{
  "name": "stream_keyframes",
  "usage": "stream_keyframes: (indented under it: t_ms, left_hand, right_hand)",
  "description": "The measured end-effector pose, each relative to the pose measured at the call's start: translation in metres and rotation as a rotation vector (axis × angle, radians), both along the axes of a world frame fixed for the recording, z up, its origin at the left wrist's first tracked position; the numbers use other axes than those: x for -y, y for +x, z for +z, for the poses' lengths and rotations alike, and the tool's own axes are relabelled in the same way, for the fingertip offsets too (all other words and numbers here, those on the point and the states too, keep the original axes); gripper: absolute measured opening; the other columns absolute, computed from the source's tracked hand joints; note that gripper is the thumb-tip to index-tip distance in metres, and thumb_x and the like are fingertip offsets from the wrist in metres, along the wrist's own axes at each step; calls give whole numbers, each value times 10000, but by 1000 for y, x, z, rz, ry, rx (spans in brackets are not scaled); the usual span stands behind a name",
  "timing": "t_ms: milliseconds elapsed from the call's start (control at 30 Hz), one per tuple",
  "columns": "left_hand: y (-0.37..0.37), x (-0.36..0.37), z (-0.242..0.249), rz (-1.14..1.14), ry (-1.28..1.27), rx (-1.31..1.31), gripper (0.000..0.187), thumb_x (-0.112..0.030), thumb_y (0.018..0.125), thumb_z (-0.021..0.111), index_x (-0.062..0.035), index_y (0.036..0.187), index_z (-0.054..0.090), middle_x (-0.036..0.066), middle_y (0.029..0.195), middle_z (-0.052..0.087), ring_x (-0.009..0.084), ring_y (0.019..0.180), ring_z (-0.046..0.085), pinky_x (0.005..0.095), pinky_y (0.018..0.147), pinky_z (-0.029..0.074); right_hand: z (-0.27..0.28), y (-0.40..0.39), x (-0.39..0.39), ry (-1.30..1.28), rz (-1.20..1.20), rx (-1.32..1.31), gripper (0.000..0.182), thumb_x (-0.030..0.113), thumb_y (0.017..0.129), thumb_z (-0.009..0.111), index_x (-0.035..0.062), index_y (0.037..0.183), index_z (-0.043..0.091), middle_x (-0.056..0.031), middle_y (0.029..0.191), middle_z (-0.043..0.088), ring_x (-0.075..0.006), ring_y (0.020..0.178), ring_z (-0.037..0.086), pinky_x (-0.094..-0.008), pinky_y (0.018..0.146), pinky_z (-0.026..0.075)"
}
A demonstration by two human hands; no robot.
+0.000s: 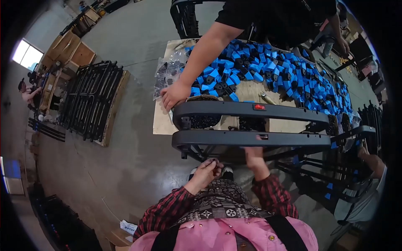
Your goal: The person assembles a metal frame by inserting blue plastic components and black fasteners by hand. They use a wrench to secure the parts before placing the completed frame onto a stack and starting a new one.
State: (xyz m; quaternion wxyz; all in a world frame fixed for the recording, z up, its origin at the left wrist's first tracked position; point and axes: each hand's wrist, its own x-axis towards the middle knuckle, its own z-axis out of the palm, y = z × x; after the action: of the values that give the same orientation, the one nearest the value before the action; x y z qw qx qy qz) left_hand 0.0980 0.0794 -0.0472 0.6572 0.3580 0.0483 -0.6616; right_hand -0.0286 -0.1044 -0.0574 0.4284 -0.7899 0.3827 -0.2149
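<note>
Two long dark metal frame bars cross the view in front of me, a rear bar (pixel 234 109) with a red switch (pixel 259 107) set in it and a front bar (pixel 234 138) with a small slot. My left hand (pixel 206 170) is below the front bar's left part, fingers pinched together; what they hold is too small to make out. My right hand (pixel 254 157) reaches up to the front bar near its slot, blurred, with its fingertips partly hidden. Behind the bars are containers of small black parts (pixel 204 121).
A wooden table (pixel 161 121) bears a large heap of blue and black pieces (pixel 251 67). A co-worker's hand (pixel 176 94) rests at the rear bar's left end. Another person's arm (pixel 370 161) is at the right. Stacked black frames (pixel 90 100) lie on a pallet at left.
</note>
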Motion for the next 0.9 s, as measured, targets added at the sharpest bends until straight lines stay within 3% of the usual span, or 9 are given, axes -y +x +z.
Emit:
stream_keyframes:
  t_ms: [67,133,167,233,300,433,600,767,900]
  left_hand:
    - [6,3,14,76,-6,-40,133,-155,896,465,-77,991,516,30,816,564,116,697,506,254,620,407]
    - [16,-12,-1,113,-75,26,138,-140,896,465,-63,1000,513,33,752,555,104,677,514,246,610,417]
    - [20,-20,3,95,-76,18,138,-140,896,465,-63,1000,513,33,752,555,104,677,514,246,610,417]
    - [24,-38,10,-144,-9,781,166,-105,894,457,-15,1026,502,52,759,569,100,664,531,228,586,435]
    - [34,-57,8,-178,-35,794,179,-138,893,473,-35,1035,507,22,686,549,68,605,510,202,549,423]
    - [82,-95,3,-191,82,981,184,-134,890,475,-35,1040,518,17,727,554,65,600,525,206,510,428]
    - [122,-102,-13,-229,138,1140,210,-175,880,494,-40,1036,538,45,693,567,74,569,523,231,502,434]
    - [133,-84,-14,-128,-41,1924,221,-109,821,508,-28,1023,544,189,747,591,298,632,581,383,559,472]
    - [131,-72,6,-271,36,1975,223,-104,796,511,-36,1005,550,194,773,587,351,688,571,423,587,473]
  right_hand:
    - [29,11,-83,473,-163,521,341,15,683,651,26,983,491,-52,945,501,-143,875,487,-273,792,398]
    - [27,22,-132,425,-190,533,396,55,677,671,7,1029,495,-76,941,510,-157,903,492,-281,800,400]
    - [22,23,-143,267,-157,366,459,115,668,674,-16,1066,486,-77,872,545,-165,853,524,-286,761,424]
    - [13,17,-156,384,-130,221,463,139,666,667,-26,1057,482,-86,855,559,-165,818,539,-289,731,436]
    - [13,21,-174,506,-102,75,468,162,665,660,-35,1048,478,-94,838,572,-166,783,554,-291,701,447]
    - [24,63,-208,209,-181,-34,476,163,698,630,-29,1085,429,-213,861,571,-361,815,573,-366,702,453]
    - [16,107,-221,67,-200,20,469,134,742,603,-10,1142,407,-238,972,515,-383,890,529,-399,746,430]
    - [13,123,-225,-44,-248,-97,506,178,739,634,0,1152,403,-222,977,484,-407,861,509,-433,718,426]
    - [14,133,-221,-12,-258,-178,494,182,737,638,-5,1135,413,-234,971,491,-406,867,511,-439,721,429]
